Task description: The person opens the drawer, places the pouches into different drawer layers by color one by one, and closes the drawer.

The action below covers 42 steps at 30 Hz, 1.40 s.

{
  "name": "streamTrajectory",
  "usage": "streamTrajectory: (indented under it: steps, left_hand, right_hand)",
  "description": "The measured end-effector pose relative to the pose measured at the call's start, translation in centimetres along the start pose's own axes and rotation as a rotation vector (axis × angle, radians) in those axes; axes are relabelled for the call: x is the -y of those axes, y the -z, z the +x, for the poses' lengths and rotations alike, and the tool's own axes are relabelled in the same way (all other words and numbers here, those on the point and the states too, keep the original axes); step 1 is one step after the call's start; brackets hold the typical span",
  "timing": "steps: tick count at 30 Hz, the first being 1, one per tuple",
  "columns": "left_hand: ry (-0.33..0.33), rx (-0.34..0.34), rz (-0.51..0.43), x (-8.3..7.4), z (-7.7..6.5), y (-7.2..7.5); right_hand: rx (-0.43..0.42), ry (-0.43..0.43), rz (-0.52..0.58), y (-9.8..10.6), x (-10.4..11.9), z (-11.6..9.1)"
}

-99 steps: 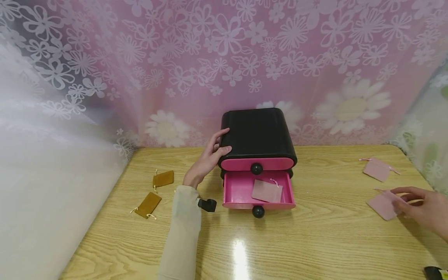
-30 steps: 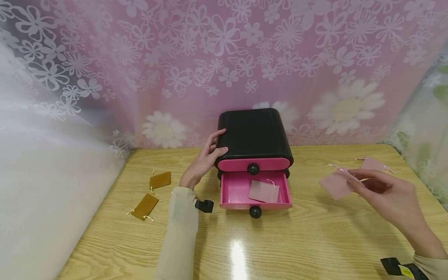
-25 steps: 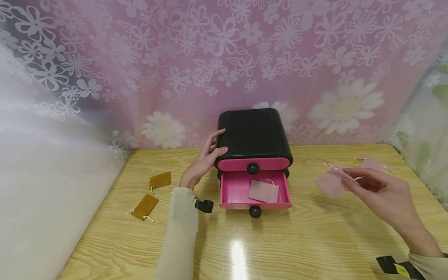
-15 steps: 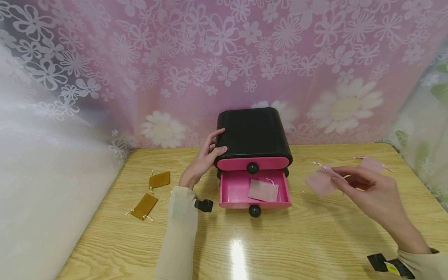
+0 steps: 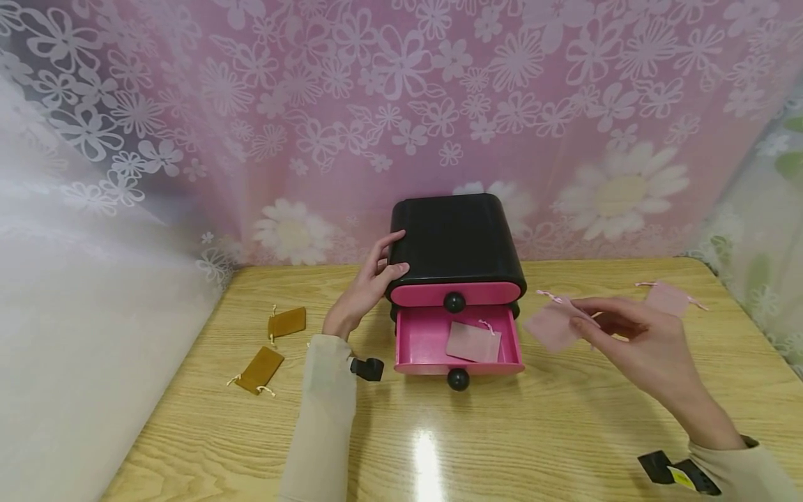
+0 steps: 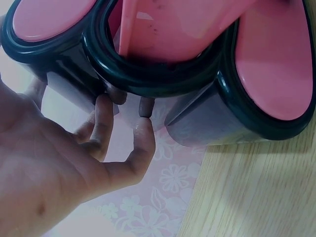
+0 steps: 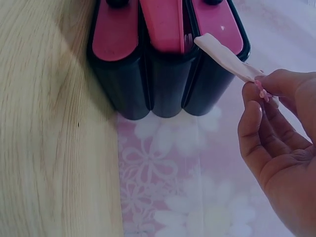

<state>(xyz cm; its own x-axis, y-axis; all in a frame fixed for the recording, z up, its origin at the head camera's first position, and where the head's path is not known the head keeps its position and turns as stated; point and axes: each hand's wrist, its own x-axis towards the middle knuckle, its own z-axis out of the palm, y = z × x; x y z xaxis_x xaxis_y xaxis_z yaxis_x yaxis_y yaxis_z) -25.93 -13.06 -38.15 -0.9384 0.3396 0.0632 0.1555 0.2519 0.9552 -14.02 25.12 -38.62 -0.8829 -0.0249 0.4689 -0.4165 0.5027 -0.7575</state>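
Note:
My right hand (image 5: 633, 341) pinches a pale pink drawstring pouch (image 5: 552, 326) between thumb and fingers, just right of the pulled-out drawer. In the right wrist view the pouch (image 7: 224, 57) appears nearly edge-on, its pink cord at the fingertips. My left hand (image 5: 366, 289) holds the upper left side of a black mini drawer unit (image 5: 458, 237), thumb and a finger on the top edge. Bent fingers meet its dark casing in the left wrist view. The middle pink drawer (image 5: 422, 341) stands out, with another pink pouch (image 5: 473, 342) lying inside on the right.
Two brown drawstring pouches (image 5: 287, 321) lie on the wooden table (image 5: 502, 446) left of the unit. Another pink pouch (image 5: 666, 298) lies at the back right, partly behind my right hand. A flowered curtain (image 5: 351, 125) hangs behind the table.
My right hand has picked a pink pouch off the table at the right and carried it leftward, close to the drawer. My left hand has stayed on the unit.

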Motion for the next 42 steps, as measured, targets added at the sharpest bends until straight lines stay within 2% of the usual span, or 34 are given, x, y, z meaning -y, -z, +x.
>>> streamTrajectory:
  steps: [11,28,36,42]
  left_hand:
    - [-0.001,-0.003,0.002,0.1,0.1,0.0]
    - [-0.013,-0.01,0.012,0.2,0.1,0.0]
    - [-0.005,-0.012,0.017,0.2,0.2,0.0]
    - [-0.015,-0.007,0.01,0.2,0.2,0.0]
  right_hand:
    - [0.035,0.055,0.029,-1.5,1.3,0.4]
    - [0.076,0.125,0.016,-4.2,1.0,1.0]
    - [0.091,0.15,0.084,-5.3,1.3,1.2]
    - [0.126,0.168,0.08,-6.1,1.4,1.5]
